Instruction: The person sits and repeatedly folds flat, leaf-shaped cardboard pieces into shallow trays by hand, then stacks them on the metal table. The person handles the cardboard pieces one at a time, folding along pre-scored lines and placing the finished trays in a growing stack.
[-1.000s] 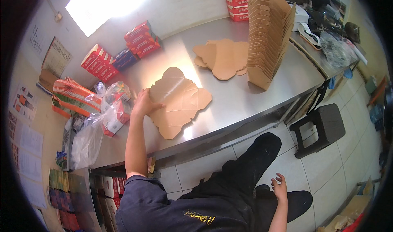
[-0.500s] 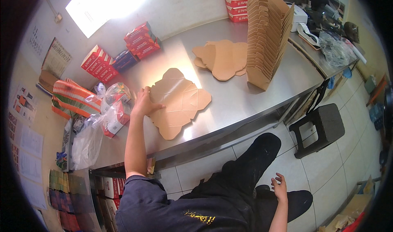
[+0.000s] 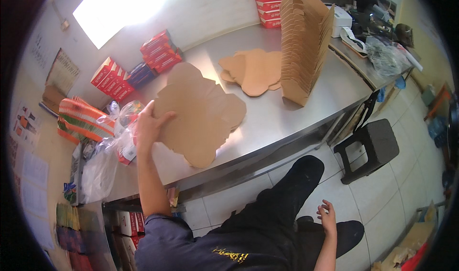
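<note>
A flat brown cardboard box blank (image 3: pixel 201 115) with lobed, notched edges is at the left part of the steel table. My left hand (image 3: pixel 152 123) grips its left edge, the thumb lying over the upper face and the other fingers partly hidden. The face turned up looks plain, and layered edges show at its right side. More flat blanks (image 3: pixel 258 72) lie farther right on the table. Beside them stands a tall nested stack of folded cardboard boxes (image 3: pixel 306 51). My right hand (image 3: pixel 327 216) hangs low beside my leg, its fingers loosely apart and holding nothing.
Red printed boxes (image 3: pixel 112 79) are stacked along the wall, with a dark blue box (image 3: pixel 140 75) beside them. Plastic bags (image 3: pixel 103 170) and orange-edged stacked packaging (image 3: pixel 83 118) crowd the left end. A black stool (image 3: pixel 370 146) stands right of the steel table (image 3: pixel 306 115).
The creased blank under my left hand has given way to a plain upward face, which appears larger and raised. My left hand has shifted slightly left; my right hand stays low.
</note>
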A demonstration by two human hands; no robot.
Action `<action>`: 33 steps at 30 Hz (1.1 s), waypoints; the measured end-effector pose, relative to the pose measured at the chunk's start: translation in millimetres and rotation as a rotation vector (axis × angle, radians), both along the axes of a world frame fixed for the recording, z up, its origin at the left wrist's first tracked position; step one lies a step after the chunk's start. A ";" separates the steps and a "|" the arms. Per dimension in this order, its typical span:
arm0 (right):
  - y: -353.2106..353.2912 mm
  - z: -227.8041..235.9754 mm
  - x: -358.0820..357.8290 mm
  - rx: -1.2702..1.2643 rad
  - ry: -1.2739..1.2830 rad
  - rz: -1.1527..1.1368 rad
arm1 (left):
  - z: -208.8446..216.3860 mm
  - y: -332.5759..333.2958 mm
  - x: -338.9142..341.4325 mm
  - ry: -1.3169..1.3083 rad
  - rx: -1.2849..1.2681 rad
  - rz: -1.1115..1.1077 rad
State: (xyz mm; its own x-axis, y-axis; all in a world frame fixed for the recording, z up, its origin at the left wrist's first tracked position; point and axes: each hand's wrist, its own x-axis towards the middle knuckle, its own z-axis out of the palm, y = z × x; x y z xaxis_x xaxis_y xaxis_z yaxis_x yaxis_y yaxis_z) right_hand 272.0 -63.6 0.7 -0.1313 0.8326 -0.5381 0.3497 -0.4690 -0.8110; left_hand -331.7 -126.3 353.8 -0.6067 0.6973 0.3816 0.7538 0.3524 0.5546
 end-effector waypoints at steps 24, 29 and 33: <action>46.3 114.0 -32.0 0.019 0.004 0.363 | -252.9 135.5 237.2 -0.430 -0.832 -0.951; 76.0 82.3 -39.7 0.152 0.026 0.291 | -259.6 148.2 240.5 -0.806 -0.614 -0.914; 97.2 100.2 -45.2 0.179 -0.036 0.375 | -259.8 156.5 236.9 -0.884 -0.656 -0.869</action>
State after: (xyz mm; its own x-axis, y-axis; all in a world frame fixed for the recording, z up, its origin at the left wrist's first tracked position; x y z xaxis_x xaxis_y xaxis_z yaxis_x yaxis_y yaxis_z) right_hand 226.7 33.6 100.8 -0.4271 0.8114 -0.3991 0.4994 -0.1563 -0.8522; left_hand -94.7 30.2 94.1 0.2400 0.8689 -0.4329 0.3544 0.3367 0.8724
